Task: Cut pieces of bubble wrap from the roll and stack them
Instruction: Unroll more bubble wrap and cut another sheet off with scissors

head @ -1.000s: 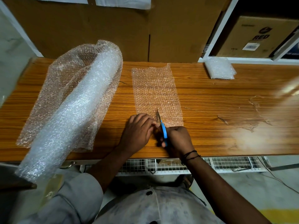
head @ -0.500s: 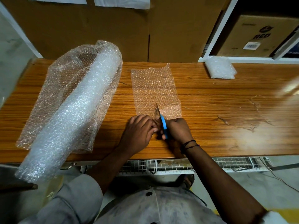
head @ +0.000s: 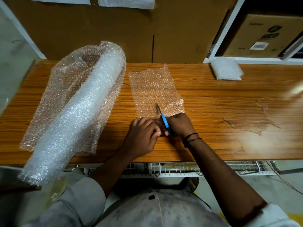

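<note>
The right hand [head: 179, 124] grips blue-handled scissors [head: 162, 118], blades partway into the small clear bubble wrap sheet [head: 154, 89] flat on the wooden table [head: 213, 112]; the left hand [head: 142, 136], fingers curled, pinches its near edge, likely keeping it taut for cutting. The large bubble wrap roll [head: 78, 108] lies left

Packing storeroom: cardboard cartons [head: 268, 35] on shelving, bubble-wrap roll [head: 78, 108] on workbench [head: 229, 115].

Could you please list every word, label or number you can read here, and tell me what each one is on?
"RED": printed on the cardboard box on the shelf.
White sticker on that box: too small to read.
Faint line near the box's top: blurred.
</note>
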`<act>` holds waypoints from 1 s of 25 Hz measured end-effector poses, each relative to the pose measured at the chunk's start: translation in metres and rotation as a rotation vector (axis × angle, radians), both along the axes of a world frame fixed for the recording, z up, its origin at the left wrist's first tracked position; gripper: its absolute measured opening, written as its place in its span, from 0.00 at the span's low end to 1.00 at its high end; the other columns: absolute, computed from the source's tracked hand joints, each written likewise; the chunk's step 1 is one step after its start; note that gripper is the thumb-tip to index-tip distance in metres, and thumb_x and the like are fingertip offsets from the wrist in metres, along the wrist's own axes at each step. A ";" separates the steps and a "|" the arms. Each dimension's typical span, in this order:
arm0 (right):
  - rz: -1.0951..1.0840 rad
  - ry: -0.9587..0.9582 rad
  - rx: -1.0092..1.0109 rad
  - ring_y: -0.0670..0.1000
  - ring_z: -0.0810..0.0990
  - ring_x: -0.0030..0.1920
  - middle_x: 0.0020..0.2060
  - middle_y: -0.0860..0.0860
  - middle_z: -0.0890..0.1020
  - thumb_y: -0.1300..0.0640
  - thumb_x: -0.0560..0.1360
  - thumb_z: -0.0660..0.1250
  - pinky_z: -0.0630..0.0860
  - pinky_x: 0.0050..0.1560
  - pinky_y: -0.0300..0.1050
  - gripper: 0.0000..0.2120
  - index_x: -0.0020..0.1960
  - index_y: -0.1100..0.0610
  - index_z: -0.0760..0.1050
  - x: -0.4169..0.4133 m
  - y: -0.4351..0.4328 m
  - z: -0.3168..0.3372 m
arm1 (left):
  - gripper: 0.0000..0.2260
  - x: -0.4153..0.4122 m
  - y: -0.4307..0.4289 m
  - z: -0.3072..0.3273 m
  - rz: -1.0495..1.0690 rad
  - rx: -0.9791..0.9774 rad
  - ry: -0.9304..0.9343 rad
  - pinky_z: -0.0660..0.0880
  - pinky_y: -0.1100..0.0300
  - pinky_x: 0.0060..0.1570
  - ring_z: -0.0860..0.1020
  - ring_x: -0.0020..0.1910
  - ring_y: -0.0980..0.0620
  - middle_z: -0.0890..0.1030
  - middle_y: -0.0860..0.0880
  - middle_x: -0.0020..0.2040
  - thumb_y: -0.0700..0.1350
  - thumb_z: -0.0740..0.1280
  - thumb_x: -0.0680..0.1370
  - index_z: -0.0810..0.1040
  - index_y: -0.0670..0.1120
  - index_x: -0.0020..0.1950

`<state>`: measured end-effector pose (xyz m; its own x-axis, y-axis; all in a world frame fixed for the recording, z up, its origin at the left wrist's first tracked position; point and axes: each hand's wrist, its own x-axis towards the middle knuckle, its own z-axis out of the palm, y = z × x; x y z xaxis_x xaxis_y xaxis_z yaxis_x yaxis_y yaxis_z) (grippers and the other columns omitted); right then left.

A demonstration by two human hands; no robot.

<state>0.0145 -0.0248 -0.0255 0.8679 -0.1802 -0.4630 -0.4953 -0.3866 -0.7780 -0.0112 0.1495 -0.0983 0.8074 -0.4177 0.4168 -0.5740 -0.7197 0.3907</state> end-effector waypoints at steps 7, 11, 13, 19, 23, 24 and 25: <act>0.009 0.034 0.071 0.52 0.80 0.24 0.26 0.57 0.83 0.54 0.74 0.75 0.69 0.27 0.39 0.14 0.36 0.63 0.81 -0.026 0.000 0.007 | 0.09 0.043 -0.014 0.008 0.325 -0.119 0.142 0.71 0.50 0.56 0.75 0.59 0.49 0.79 0.54 0.56 0.48 0.66 0.78 0.77 0.52 0.58; 0.015 0.068 0.073 0.56 0.77 0.28 0.29 0.60 0.85 0.49 0.73 0.75 0.68 0.27 0.41 0.20 0.40 0.68 0.84 -0.031 -0.001 0.011 | 0.09 0.058 -0.017 -0.003 0.383 0.011 0.128 0.71 0.50 0.56 0.75 0.60 0.47 0.79 0.52 0.57 0.52 0.67 0.79 0.79 0.52 0.58; 0.002 0.069 0.067 0.55 0.77 0.26 0.29 0.59 0.85 0.49 0.73 0.75 0.68 0.25 0.39 0.19 0.41 0.68 0.85 -0.027 0.000 0.013 | 0.07 0.058 -0.016 -0.005 0.388 -0.012 0.103 0.71 0.50 0.55 0.75 0.59 0.47 0.79 0.52 0.55 0.50 0.67 0.79 0.80 0.52 0.56; -0.001 0.062 0.055 0.48 0.77 0.20 0.28 0.58 0.84 0.51 0.75 0.73 0.68 0.23 0.34 0.18 0.41 0.68 0.85 -0.020 0.010 0.016 | 0.03 0.056 -0.016 -0.005 0.381 -0.122 0.108 0.73 0.49 0.53 0.76 0.57 0.48 0.81 0.53 0.53 0.48 0.68 0.81 0.80 0.50 0.53; -0.025 0.029 0.053 0.46 0.78 0.20 0.27 0.56 0.84 0.51 0.76 0.74 0.67 0.22 0.32 0.19 0.42 0.69 0.85 -0.009 0.014 0.016 | 0.03 0.056 -0.016 -0.005 0.372 -0.157 0.106 0.73 0.49 0.51 0.77 0.55 0.48 0.82 0.54 0.51 0.46 0.69 0.80 0.80 0.51 0.52; -0.031 0.020 0.058 0.47 0.78 0.20 0.27 0.57 0.84 0.50 0.75 0.74 0.68 0.22 0.33 0.20 0.42 0.70 0.84 -0.007 0.015 0.015 | 0.03 0.056 -0.016 -0.005 0.371 -0.160 0.104 0.74 0.49 0.51 0.77 0.54 0.48 0.82 0.53 0.51 0.46 0.69 0.80 0.80 0.50 0.52; -0.037 0.011 0.060 0.48 0.79 0.21 0.28 0.57 0.84 0.50 0.75 0.74 0.68 0.23 0.34 0.20 0.42 0.69 0.84 -0.005 0.017 0.015 | 0.03 0.056 -0.015 -0.004 0.370 -0.161 0.103 0.74 0.49 0.51 0.77 0.54 0.48 0.82 0.53 0.51 0.45 0.69 0.79 0.80 0.50 0.52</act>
